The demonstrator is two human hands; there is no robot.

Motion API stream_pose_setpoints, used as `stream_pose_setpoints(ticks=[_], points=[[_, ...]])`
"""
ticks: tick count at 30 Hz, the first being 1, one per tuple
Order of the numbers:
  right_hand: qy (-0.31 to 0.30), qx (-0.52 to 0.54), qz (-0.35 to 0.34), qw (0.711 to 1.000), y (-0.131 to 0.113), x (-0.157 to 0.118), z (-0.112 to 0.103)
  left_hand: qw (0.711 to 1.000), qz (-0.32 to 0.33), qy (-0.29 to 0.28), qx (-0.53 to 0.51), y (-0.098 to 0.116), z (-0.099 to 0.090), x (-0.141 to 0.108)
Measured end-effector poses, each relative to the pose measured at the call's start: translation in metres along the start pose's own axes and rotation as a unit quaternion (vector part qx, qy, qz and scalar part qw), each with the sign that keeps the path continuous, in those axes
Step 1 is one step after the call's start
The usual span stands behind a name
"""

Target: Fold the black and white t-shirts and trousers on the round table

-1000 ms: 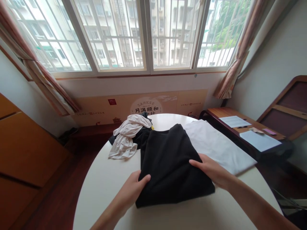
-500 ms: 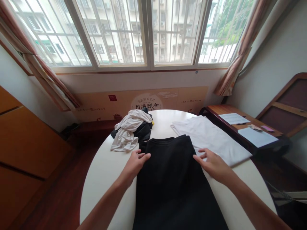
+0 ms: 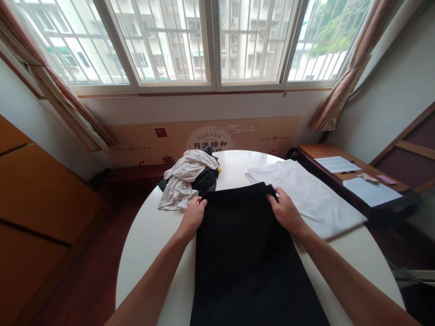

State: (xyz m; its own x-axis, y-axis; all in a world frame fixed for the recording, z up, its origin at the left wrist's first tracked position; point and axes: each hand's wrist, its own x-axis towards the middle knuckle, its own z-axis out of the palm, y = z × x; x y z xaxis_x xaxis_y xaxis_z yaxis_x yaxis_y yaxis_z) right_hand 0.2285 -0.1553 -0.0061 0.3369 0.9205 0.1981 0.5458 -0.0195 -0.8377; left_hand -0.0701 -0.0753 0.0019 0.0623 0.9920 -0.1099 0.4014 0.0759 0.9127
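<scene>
A black garment lies lengthwise over the round white table, its far edge straight and a little raised. Whether it is trousers or another piece of clothing I cannot tell, and its near end runs out of view. My left hand pinches the far left corner between thumb and fingers. At the far right corner my right hand grips the cloth the same way, so the edge is held taut between them. Beside my right hand lies a flat, folded white cloth.
Past my left hand sits a crumpled pile of clothes, a light grey garment over dark ones. To the right stands a low wooden cabinet with sheets of paper and a pen. A barred window and curtains are behind.
Both hands have moved forward to the garment's far corners and closed on them. The far edge is now lifted and straighter. The view has shifted slightly.
</scene>
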Motion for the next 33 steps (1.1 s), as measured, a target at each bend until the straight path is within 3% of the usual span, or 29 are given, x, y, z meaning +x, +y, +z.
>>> stream_pose_setpoints(ticks=[4,10,12,14,16,19,20,22,28,30,33], points=[[0.006,-0.05,0.056,0.997,0.011,0.008,0.009,0.999,0.009,-0.022,0.027,-0.006,0.005,0.008],[0.041,-0.129,0.054,0.989,0.009,0.002,0.006,0.983,0.099,0.062,0.142,-0.001,0.01,-0.001],[0.068,-0.168,0.011,0.983,-0.001,-0.007,0.004,0.961,0.163,0.098,0.199,0.01,0.014,-0.02],[0.086,-0.201,-0.085,0.972,-0.013,-0.019,0.004,0.927,0.243,0.121,0.26,0.02,0.02,-0.049],[0.038,-0.22,-0.197,0.955,-0.023,-0.032,0.008,0.891,0.332,0.077,0.3,0.024,0.027,-0.085],[-0.142,-0.235,-0.295,0.915,-0.026,-0.048,0.02,0.833,0.432,-0.087,0.335,0.011,0.033,-0.132],[-0.188,-0.242,-0.299,0.904,-0.024,-0.05,0.024,0.819,0.438,-0.124,0.35,0.002,0.032,-0.143],[-0.22,-0.263,-0.274,0.898,-0.017,-0.048,0.031,0.809,0.42,-0.151,0.382,-0.017,0.028,-0.157],[-0.19,-0.308,-0.204,0.91,-0.004,-0.031,0.032,0.824,0.358,-0.107,0.426,-0.052,0.005,-0.18],[-0.186,-0.311,-0.203,0.91,-0.006,-0.032,0.031,0.836,0.325,-0.099,0.432,-0.052,0.001,-0.174],[-0.192,-0.298,-0.229,0.907,-0.011,-0.038,0.031,0.863,0.221,-0.083,0.446,-0.039,0.003,-0.138]])
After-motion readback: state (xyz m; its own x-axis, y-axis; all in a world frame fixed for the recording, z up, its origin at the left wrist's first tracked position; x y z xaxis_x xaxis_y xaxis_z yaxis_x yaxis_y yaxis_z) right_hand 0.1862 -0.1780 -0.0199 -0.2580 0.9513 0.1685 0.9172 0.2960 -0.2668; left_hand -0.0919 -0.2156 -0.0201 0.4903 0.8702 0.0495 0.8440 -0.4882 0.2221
